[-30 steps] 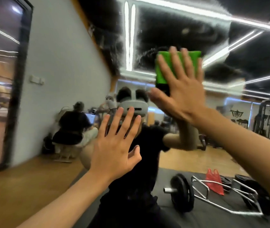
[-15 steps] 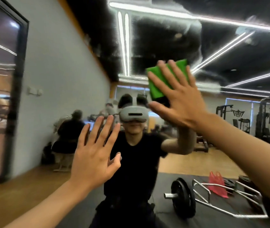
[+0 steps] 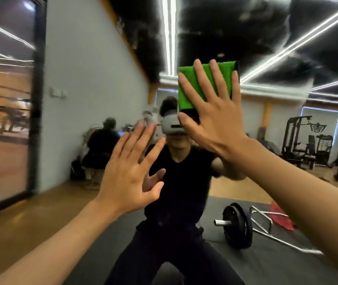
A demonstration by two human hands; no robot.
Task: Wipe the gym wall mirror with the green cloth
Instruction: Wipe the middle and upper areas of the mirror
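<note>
Against the gym wall mirror (image 3: 283, 124) the green cloth (image 3: 190, 87), judged soft and light, was pressed flat by the straight fingers (image 3: 218, 79) of the right hand (image 3: 215, 128).

left hand (image 3: 127, 177) raised, fingers spread flat | right hand (image 3: 215, 120) raised higher, fingers straight

Free mirror surface (image 3: 287, 120) right of green cloth (image 3: 186, 96)

One wide-angle head-worn camera faces the gym wall mirror (image 3: 277, 124) close up, its reflected headset (image 3: 171, 126) near centre
</note>
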